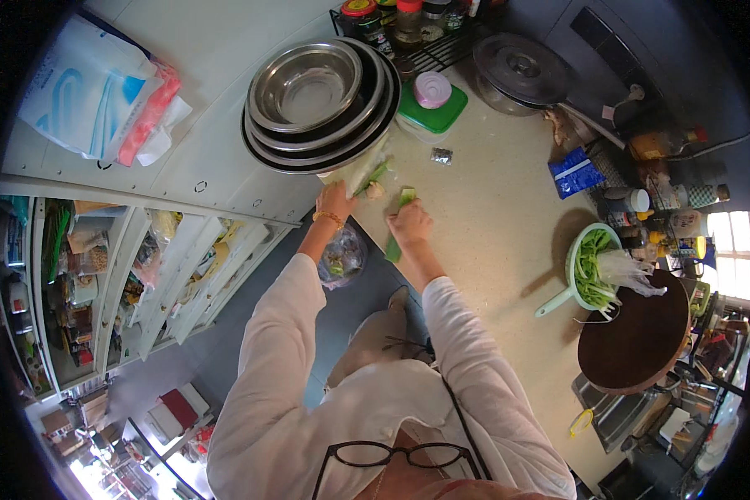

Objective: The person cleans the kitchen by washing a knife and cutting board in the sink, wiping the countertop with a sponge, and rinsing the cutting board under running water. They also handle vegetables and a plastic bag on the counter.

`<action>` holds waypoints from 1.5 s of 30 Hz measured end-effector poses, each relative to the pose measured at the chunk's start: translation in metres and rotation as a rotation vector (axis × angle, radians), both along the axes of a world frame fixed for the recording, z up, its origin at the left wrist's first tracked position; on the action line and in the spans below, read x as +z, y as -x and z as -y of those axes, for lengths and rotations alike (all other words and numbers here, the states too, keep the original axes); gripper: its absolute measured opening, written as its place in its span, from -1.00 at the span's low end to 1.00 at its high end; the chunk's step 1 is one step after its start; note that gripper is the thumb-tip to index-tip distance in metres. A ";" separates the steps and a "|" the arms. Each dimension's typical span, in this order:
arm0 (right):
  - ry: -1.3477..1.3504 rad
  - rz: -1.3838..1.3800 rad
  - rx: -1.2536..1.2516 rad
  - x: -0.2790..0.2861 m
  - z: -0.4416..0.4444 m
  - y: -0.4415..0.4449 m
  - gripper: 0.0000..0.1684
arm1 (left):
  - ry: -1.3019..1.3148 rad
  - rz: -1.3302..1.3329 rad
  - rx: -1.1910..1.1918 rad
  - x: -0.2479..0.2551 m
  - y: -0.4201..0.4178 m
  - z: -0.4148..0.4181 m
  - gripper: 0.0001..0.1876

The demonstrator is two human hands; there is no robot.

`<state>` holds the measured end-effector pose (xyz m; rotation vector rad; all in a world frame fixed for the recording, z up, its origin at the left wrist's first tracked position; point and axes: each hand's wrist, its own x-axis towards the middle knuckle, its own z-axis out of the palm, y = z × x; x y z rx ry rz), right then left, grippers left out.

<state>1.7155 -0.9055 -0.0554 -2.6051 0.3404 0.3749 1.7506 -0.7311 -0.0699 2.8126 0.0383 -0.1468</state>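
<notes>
My right hand (410,222) is closed around a long green vegetable piece (393,250) at the counter's front edge; its pale green end shows above my fingers. My left hand (337,201) is at the near corner of the counter, at the lower end of a pale, translucent plastic bag or wrap (357,173); whether it grips this, I cannot tell. A green stalk (375,176) lies beside the wrap, and a small tan piece (375,190), perhaps ginger, is just right of my left fingers. Below the counter edge stands a bin lined with a clear bag (341,256), with scraps inside.
Stacked steel bowls (306,87) stand behind my left hand. A green-lidded container (434,109), a small packet (441,156) and a lidded pan (522,72) are farther back. To the right are a colander of greens (594,269), a round brown board (634,337) and a sink (606,412).
</notes>
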 end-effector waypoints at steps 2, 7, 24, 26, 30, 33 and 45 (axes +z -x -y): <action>0.047 -0.007 0.008 0.004 0.010 -0.001 -0.45 | 0.064 -0.048 0.055 0.001 0.004 -0.004 -0.63; -0.202 0.326 -0.056 0.015 0.006 -0.006 -0.51 | 0.096 -0.078 0.183 0.002 0.006 0.013 -0.63; -0.310 0.452 -0.176 0.003 0.091 -0.034 -0.48 | 0.442 -0.154 0.137 0.049 0.097 0.011 -0.69; -0.386 0.494 -0.214 0.069 0.143 -0.051 -0.56 | 0.576 -0.236 0.214 0.060 0.122 0.014 -0.72; 0.127 0.565 -0.301 0.026 0.253 -0.088 -0.57 | 0.830 -0.447 0.304 0.077 0.150 0.043 -0.75; 0.171 0.553 -0.320 0.051 0.264 -0.101 -0.57 | 0.868 -0.501 0.286 0.075 0.168 0.051 -0.75; 0.407 0.267 -0.183 0.022 0.304 -0.174 -0.62 | 0.653 -0.366 0.031 0.067 0.176 0.049 -0.75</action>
